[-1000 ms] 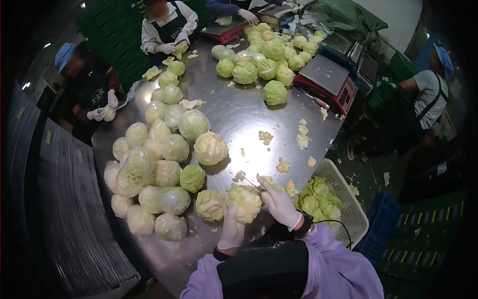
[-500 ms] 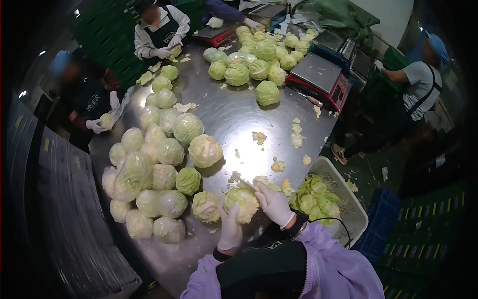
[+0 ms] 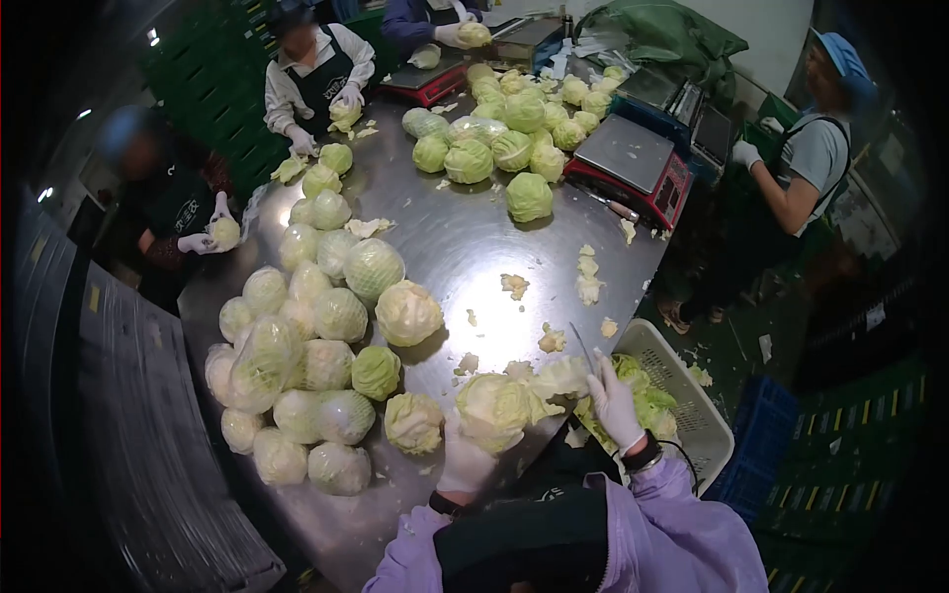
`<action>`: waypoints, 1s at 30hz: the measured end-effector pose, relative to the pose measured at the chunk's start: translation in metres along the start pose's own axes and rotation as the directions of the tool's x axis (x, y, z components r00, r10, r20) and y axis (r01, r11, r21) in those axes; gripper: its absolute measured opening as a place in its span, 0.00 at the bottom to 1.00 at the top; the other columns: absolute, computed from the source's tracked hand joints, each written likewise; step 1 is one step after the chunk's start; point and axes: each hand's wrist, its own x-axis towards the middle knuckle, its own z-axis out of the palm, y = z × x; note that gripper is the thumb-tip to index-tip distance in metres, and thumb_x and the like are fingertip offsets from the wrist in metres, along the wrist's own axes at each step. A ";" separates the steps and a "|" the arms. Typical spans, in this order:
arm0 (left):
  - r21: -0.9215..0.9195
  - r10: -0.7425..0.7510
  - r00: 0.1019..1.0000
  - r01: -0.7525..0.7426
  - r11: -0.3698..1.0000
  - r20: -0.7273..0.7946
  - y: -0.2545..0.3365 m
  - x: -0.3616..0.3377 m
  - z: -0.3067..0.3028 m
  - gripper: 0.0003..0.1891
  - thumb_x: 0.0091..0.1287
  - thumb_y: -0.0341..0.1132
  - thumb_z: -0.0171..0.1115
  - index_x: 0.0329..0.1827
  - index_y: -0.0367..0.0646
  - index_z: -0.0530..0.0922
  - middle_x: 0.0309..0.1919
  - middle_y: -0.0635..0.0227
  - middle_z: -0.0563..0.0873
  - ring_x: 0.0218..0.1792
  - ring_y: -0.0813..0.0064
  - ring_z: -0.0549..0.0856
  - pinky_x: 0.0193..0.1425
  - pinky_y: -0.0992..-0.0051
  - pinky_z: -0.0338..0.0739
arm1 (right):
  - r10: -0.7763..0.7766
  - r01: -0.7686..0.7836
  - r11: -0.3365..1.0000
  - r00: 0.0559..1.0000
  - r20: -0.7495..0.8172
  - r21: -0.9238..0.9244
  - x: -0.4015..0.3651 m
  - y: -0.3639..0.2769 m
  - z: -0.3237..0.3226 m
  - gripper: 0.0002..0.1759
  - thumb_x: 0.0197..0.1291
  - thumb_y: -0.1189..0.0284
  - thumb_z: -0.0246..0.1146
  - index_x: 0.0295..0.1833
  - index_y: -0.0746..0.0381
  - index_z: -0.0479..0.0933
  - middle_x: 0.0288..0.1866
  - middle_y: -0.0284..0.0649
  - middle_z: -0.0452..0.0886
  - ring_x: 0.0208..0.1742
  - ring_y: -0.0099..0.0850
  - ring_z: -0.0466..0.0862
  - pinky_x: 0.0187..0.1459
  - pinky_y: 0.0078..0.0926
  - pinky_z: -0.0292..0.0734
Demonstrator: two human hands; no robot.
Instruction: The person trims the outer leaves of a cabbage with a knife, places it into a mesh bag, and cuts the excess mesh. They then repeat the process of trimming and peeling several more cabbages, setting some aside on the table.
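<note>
My gloved left hand [image 3: 465, 459] holds a pale cabbage [image 3: 493, 411] from below and its left side, near the front edge of the metal table [image 3: 445, 222]. A loose leaf [image 3: 561, 380] sticks out from the cabbage's right side. My gloved right hand [image 3: 615, 403] grips a knife [image 3: 581, 348], its thin blade pointing up and to the left, just right of that leaf. Left of the held cabbage sits another trimmed cabbage [image 3: 414, 423]. A greener cabbage [image 3: 376, 373] and wrapped cabbages [image 3: 341, 315] lie farther left.
A white crate [image 3: 708, 427] with leaves stands right of the table, beside a blue crate [image 3: 756, 445]. Red scales [image 3: 633, 163] and piled cabbages [image 3: 524, 112] are at the back. Co-workers [image 3: 321, 74] stand left, behind and right. Leaf scraps [image 3: 589, 277] dot the table.
My right hand and the knife have moved right, away from the cabbage. The cabbage is tilted, with a leaf now spread out to its right. Co-workers' hands have shifted.
</note>
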 end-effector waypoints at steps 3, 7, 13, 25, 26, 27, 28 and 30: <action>0.238 0.094 0.990 -0.066 0.969 -0.109 -0.010 0.005 0.007 0.35 0.71 0.57 0.44 0.73 0.41 0.57 0.67 0.54 0.68 0.66 0.55 0.71 0.66 0.53 0.71 | -0.102 0.073 0.968 0.988 0.113 0.239 -0.024 -0.065 0.016 0.28 0.68 0.62 0.57 0.69 0.63 0.62 0.49 0.51 0.79 0.35 0.45 0.83 0.38 0.33 0.78; 0.390 0.277 0.959 -0.230 0.892 -0.068 -0.022 0.006 0.012 0.35 0.71 0.55 0.49 0.73 0.39 0.56 0.67 0.54 0.69 0.65 0.56 0.73 0.67 0.56 0.70 | -0.419 0.418 0.902 0.908 0.014 -0.104 -0.026 -0.068 0.059 0.34 0.65 0.61 0.59 0.71 0.63 0.57 0.60 0.55 0.74 0.52 0.50 0.80 0.51 0.35 0.77; 0.276 0.202 0.972 -0.163 0.947 -0.118 -0.013 0.001 0.003 0.38 0.67 0.64 0.46 0.72 0.45 0.59 0.66 0.58 0.70 0.63 0.57 0.74 0.60 0.54 0.77 | -0.384 0.385 0.915 0.923 -0.026 0.124 -0.015 -0.055 0.056 0.24 0.65 0.67 0.58 0.64 0.64 0.68 0.48 0.52 0.80 0.46 0.50 0.82 0.46 0.38 0.78; 0.823 0.102 0.992 -0.124 0.555 0.081 -0.011 0.010 0.056 0.49 0.60 0.71 0.50 0.74 0.42 0.55 0.71 0.59 0.63 0.67 0.53 0.69 0.70 0.50 0.65 | 0.053 -0.049 0.984 0.998 -0.020 0.169 -0.026 -0.013 -0.032 0.42 0.61 0.59 0.65 0.73 0.66 0.56 0.42 0.42 0.81 0.33 0.31 0.82 0.34 0.28 0.78; 0.822 0.087 0.993 -0.120 0.557 0.085 -0.015 0.013 0.049 0.49 0.60 0.71 0.50 0.74 0.42 0.55 0.71 0.59 0.63 0.67 0.53 0.69 0.70 0.50 0.65 | 0.062 -0.056 0.985 0.998 -0.032 0.166 -0.033 -0.011 -0.032 0.42 0.61 0.59 0.65 0.73 0.66 0.56 0.42 0.42 0.81 0.33 0.31 0.82 0.34 0.28 0.78; 0.586 -0.039 0.995 -0.023 0.810 0.094 -0.020 0.018 0.036 0.50 0.60 0.71 0.50 0.75 0.41 0.52 0.72 0.59 0.60 0.69 0.55 0.66 0.72 0.51 0.61 | 0.132 -0.258 0.794 0.957 0.258 0.551 -0.040 -0.010 -0.032 0.39 0.64 0.55 0.61 0.73 0.65 0.57 0.41 0.39 0.80 0.31 0.28 0.81 0.32 0.25 0.76; 0.286 -0.160 0.977 0.114 0.951 0.142 -0.024 0.022 0.036 0.52 0.60 0.71 0.50 0.76 0.40 0.50 0.74 0.60 0.57 0.71 0.57 0.63 0.74 0.53 0.57 | 0.052 -0.487 0.434 0.853 0.519 0.758 -0.047 -0.008 -0.032 0.37 0.67 0.51 0.57 0.72 0.63 0.59 0.40 0.37 0.79 0.29 0.26 0.79 0.30 0.22 0.75; 0.563 -0.138 0.971 0.005 0.827 0.194 -0.029 0.028 0.055 0.52 0.60 0.72 0.50 0.77 0.41 0.49 0.75 0.61 0.56 0.72 0.59 0.60 0.75 0.53 0.54 | -0.046 -0.451 0.291 0.874 0.484 0.843 -0.053 0.018 -0.009 0.36 0.69 0.45 0.49 0.71 0.60 0.60 0.37 0.33 0.76 0.27 0.22 0.76 0.27 0.17 0.72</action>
